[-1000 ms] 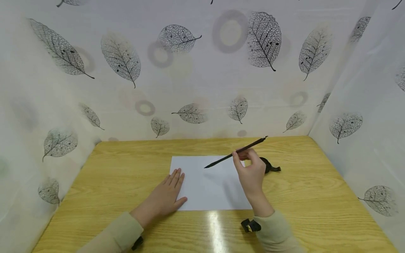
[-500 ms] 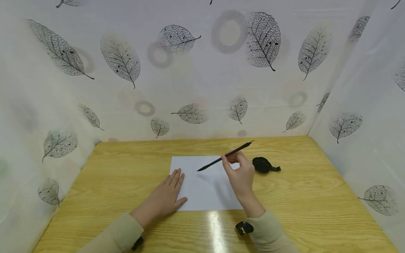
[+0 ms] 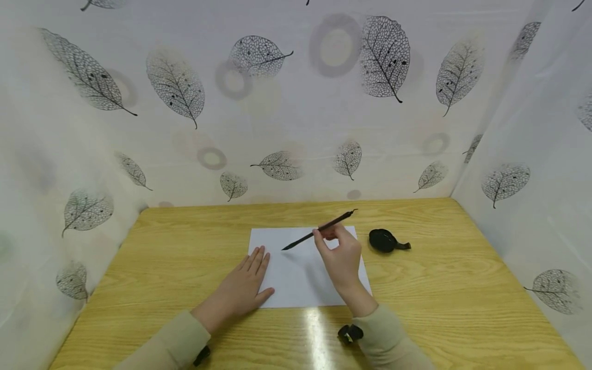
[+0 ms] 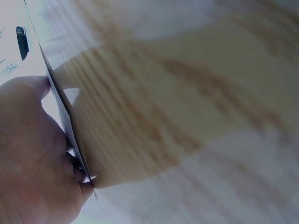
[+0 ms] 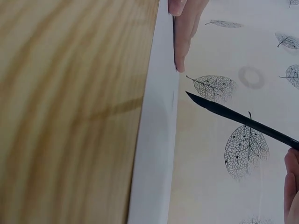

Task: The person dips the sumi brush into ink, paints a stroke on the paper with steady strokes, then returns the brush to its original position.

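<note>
A sheet of white paper [image 3: 296,282] lies on the wooden table. My left hand [image 3: 245,288] rests flat on its left edge, fingers straight and thumb spread near the front edge. In my right hand [image 3: 343,259] is a dark writing brush [image 3: 302,238], pinched along the handle by thumb and fingers and slanting with its tip down to the left. The right wrist view shows the pointed brush tip [image 5: 198,99] apart from the paper, in the air. No marks show on the sheet. A small black ink dish [image 3: 383,240] with a short handle sits right of the paper.
The wooden table [image 3: 176,246] is enclosed at the back and sides by a pale curtain [image 3: 296,113] printed with leaves. A black wrist camera [image 3: 350,334] hangs at the right sleeve. Light glares on the tabletop in front of the paper.
My right hand has moved left over the paper with the brush, its tip shifting left and slightly nearer. The ink dish, partly covered before, now shows fully. My left hand stays put.
</note>
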A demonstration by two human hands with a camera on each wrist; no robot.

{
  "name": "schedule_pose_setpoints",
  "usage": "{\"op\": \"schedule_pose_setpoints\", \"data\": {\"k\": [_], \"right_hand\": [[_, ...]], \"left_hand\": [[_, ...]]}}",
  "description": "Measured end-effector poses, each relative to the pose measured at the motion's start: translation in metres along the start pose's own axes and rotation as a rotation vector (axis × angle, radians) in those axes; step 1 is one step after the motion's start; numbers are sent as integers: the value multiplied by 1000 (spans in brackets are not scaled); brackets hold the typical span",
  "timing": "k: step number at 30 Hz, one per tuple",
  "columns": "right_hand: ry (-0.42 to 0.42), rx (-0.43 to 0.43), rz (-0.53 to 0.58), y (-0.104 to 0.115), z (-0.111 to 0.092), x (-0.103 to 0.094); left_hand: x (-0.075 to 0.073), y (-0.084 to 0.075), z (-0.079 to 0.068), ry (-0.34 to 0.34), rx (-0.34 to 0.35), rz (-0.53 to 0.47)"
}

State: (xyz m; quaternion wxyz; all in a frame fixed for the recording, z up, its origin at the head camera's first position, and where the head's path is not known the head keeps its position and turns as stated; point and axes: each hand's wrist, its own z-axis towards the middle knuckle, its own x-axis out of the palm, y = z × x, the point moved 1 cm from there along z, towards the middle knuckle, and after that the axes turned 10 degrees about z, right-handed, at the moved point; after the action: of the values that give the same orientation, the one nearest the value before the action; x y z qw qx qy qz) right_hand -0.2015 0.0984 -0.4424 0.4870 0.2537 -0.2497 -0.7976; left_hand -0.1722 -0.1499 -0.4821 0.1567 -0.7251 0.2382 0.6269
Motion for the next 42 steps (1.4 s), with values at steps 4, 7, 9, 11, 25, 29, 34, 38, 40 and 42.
{"op": "schedule_pose_setpoints", "data": {"k": [4,7,9,11,25,29,34,38,40,42], "right_hand": [[17,5,-15,1,-3,4],[27,2,-35,0,-5,7],[35,3,-47,1,-5,9],[43,3,-57,2,-5,10],[161,-24,-160,7,-3,11],[175,-29,-174,7,-2,11],[181,-43,-188,7,-1,12],[184,-59,-197,8,-1,12],[186,-63,-201,8,-1,12],[188,-64,-205,8,-1,12]], "left_hand": [[-1,0,0,1,-1,-2],[-1,0,0,5,-1,-2],[-1,0,0,9,-2,-2],[-2,0,0,10,-3,-3],[-3,-1,0,4,-7,-2],[-4,-1,1,8,-6,4],[-4,-1,1,8,-7,0],[-4,-1,0,8,-10,2],[-4,-1,0,5,-10,-2],[-4,-1,-1,6,-12,-2]]}}
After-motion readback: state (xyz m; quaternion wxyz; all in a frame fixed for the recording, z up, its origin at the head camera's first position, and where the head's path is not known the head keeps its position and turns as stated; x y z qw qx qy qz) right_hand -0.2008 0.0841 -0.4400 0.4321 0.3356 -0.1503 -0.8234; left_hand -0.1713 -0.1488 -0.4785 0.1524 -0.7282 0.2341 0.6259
